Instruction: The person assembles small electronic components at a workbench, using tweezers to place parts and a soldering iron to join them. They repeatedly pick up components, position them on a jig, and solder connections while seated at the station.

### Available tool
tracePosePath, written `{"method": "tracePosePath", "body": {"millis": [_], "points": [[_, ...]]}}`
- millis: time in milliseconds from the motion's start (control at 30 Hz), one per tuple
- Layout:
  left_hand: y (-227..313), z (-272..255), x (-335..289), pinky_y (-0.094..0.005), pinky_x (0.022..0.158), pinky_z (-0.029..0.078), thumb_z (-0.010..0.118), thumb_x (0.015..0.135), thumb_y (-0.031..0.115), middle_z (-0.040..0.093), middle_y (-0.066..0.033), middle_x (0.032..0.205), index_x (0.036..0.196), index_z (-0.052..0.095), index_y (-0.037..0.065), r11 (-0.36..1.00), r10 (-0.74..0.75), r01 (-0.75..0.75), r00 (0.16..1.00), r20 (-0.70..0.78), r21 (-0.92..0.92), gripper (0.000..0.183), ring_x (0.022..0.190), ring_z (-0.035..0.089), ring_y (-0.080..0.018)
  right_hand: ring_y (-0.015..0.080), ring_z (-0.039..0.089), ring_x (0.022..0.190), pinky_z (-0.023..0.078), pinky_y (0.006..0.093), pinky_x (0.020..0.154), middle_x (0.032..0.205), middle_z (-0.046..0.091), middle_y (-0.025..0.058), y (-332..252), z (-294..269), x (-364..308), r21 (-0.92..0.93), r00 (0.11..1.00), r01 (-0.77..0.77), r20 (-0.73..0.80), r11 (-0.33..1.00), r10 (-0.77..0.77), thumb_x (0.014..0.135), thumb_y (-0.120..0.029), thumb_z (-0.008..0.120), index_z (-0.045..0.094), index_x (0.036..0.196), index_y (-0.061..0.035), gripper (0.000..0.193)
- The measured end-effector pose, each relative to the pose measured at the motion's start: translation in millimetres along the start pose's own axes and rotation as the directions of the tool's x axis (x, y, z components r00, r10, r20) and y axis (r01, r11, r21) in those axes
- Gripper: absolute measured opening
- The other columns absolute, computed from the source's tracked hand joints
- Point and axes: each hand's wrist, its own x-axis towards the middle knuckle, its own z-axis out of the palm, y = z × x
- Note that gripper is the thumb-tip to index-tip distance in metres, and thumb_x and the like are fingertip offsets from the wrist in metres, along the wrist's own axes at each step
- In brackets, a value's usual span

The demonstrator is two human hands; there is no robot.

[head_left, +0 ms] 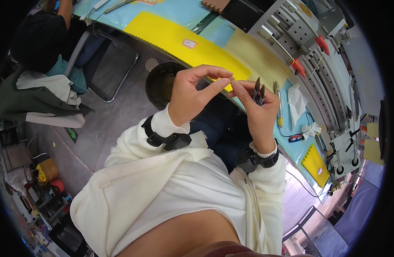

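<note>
White jacket (132, 188) close beneath me. My left hand (190, 96) pinches, catch unclear; right hand (262, 113) pinches too, curled fingers holding black-tipped nippers (258, 91); loosened curl could drop them.

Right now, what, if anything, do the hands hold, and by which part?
The right hand holds a dark pointed tool by the end opposite its points; the left hand's hold is unclear.

Pretty bright overall, but the floor (294, 201) on the right is kinda washed out with pinkish glare, while it's murky under the table (169, 15). Fisheye bends the metal rails (326, 102) on the right, corners go black, and the clutter (40, 195) on the left looks soft.
</note>
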Motion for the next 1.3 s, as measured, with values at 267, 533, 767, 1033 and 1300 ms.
{"method": "tracePosePath", "body": {"millis": [267,533,767,1033,1300], "points": [[21.0,16.1,-2.9,-0.0296,0.093,0.052,0.063,0.095,0.003,0.073,-0.016,0.106,0.112,0.07,-0.006,0.978,-0.176,0.188,0.976,0.126,-0.092,0.02,0.097,0.069,-0.0185,0.009,0.065,0.073,0.047,0.0196,0.066,0.084,0.074,0.0055,1.6,-8.6,-12.0,0.026,0.993,0.119,-0.015,0.993,-0.118,0.089,-0.002,0.073,0.076,0.098,0.0021,0.01],[18.6,26.6,-6.9,-0.0269,0.085,0.053,0.069,0.093,0.006,0.075,-0.0118,0.098,0.099,0.071,-0.005,0.97,-0.158,0.171,0.984,0.083,-0.173,0.013,0.09,0.069,-0.0134,0.0086,0.065,0.071,0.049,0.0222,0.065,0.079,0.073,0.0053,3.7,-19.0,-21.0,-0.026,0.999,0.038,-0.024,0.999,-0.038,0.087,-0.001,0.073,0.076,0.095,0.0014,0.009],[24.7,27.3,-0.6,-0.0317,0.094,0.047,0.065,0.094,0.004,0.069,-0.0106,0.097,0.091,0.065,-0.003,0.992,-0.057,0.042,0.991,0.124,0.122,0.007,0.097,0.064,-0.0184,0.0065,0.062,0.069,0.046,0.021,0.064,0.077,0.073,0.0044,3.4,-22.8,-16.1,-0.021,0.997,0.0,0.076,1.0,0.002,0.089,-0.003,0.072,0.075,0.093,0.0027,0.008],[41.8,46.6,1.5,-0.0288,0.103,0.041,0.055,0.101,0.019,0.07,-0.0121,0.111,0.123,0.062,-0.003,0.996,-0.089,0.09,0.993,0.081,-0.013,0.032,0.111,0.062,-0.0168,0.0106,0.067,0.071,0.051,0.0235,0.069,0.08,0.074,0.0075,6.2,-33.2,-25.2,0.016,0.988,0.049,0.143,0.999,-0.051,0.089,-0.005,0.072,0.075,0.095,0.0022,0.01],[66.8,112.3,8.2,-0.0292,0.094,0.045,0.057,0.1,0.014,0.069,-0.0096,0.104,0.116,0.063,-0.003,0.974,0.002,0.087,0.919,0.395,-0.208,0.024,0.1,0.063,-0.0149,0.0277,0.069,0.07,0.053,0.0308,0.07,0.083,0.073,0.0155,9.4,-98.2,-78.3,-0.398,0.942,-0.006,0.305,0.917,0.139,0.085,-0.007,0.073,0.075,0.095,-0.0024,0.011]]}}
